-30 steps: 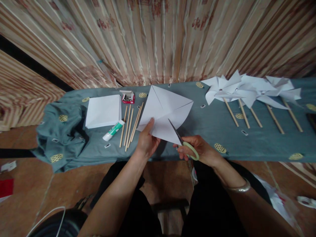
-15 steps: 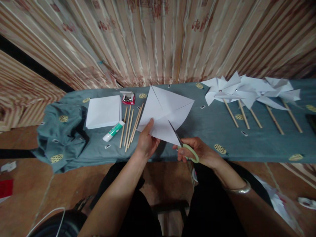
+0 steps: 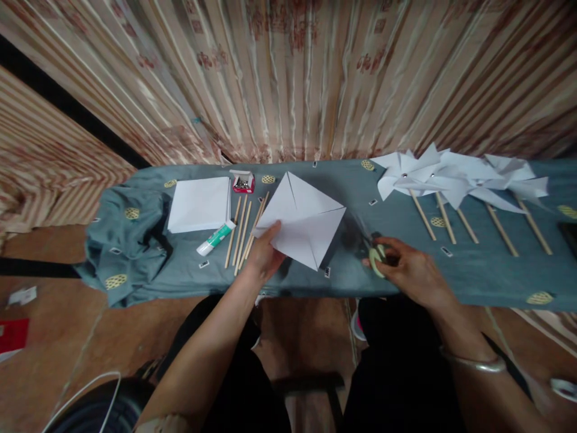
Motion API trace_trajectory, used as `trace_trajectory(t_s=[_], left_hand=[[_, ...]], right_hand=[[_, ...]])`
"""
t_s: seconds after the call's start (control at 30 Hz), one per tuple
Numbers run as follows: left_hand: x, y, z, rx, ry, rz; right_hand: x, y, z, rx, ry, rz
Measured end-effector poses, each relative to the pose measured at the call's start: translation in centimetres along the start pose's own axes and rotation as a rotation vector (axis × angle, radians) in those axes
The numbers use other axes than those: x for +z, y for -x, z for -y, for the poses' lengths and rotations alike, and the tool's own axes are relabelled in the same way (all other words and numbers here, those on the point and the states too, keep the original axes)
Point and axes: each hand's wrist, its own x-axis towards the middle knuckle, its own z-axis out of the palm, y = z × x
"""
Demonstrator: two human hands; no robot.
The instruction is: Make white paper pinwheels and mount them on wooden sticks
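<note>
A square white sheet of paper (image 3: 306, 225), with slits running in from its corners, is pinched at its left corner by my left hand (image 3: 267, 249). The thumb lies on top of it and the fingers are beneath. My right hand (image 3: 408, 264) grips a pair of scissors (image 3: 377, 260) by the pale green handles, to the right of the paper and apart from it. Motion blurs the scissor blades. Wooden sticks (image 3: 242, 234) lie just left of the sheet, one partly under its edge.
On the green cloth-covered table (image 3: 351, 282), a paper stack (image 3: 201, 204), a glue tube (image 3: 215, 238) and a small red box of metal pins (image 3: 242, 182) stand left. Several paper pinwheels (image 3: 424, 171) on sticks lie at right. A pleated curtain (image 3: 306, 78) hangs behind.
My right hand has drawn the scissors away from the paper to the right. The sheet's lower corner now shows a slit, and my left hand still holds the sheet.
</note>
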Motion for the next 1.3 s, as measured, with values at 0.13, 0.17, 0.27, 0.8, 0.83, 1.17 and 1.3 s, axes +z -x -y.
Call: trace_trajectory(t_s=[0.13, 0.17, 0.27, 0.8, 0.83, 1.17, 1.3], left_hand=[[-0.2, -0.1, 1.4, -0.081, -0.107, 0.027], [-0.2, -0.2, 1.9, -0.101, -0.130, 0.037], [0.2, -0.4, 3.0, -0.138, -0.176, 0.092], [-1.9, -2.1, 2.3, 0.361, -0.503, 0.195], [-2.3, -2.2, 1.9, 0.411, -0.556, 0.185], [-4.9, -1.8, -1.7, 0.758, -1.172, 0.145], [-4.9, -1.7, -2.8, 0.789, -1.250, 0.132]], right_hand=[[-0.4, -0.4, -2.0, -0.045, 0.319, -0.153], [-0.4, -0.5, -2.3, -0.066, 0.371, -0.166], [-0.6, -0.7, -3.0, -0.121, 0.456, -0.212], [0.1, -2.1, -3.6, -0.348, 0.438, -0.471], [0.6, -2.1, -3.1, -0.380, 0.418, -0.485], [5.7, -2.3, 2.9, -0.618, 0.225, -0.411], [7.4, -2.9, 4.6, -0.629, 0.158, -0.358]])
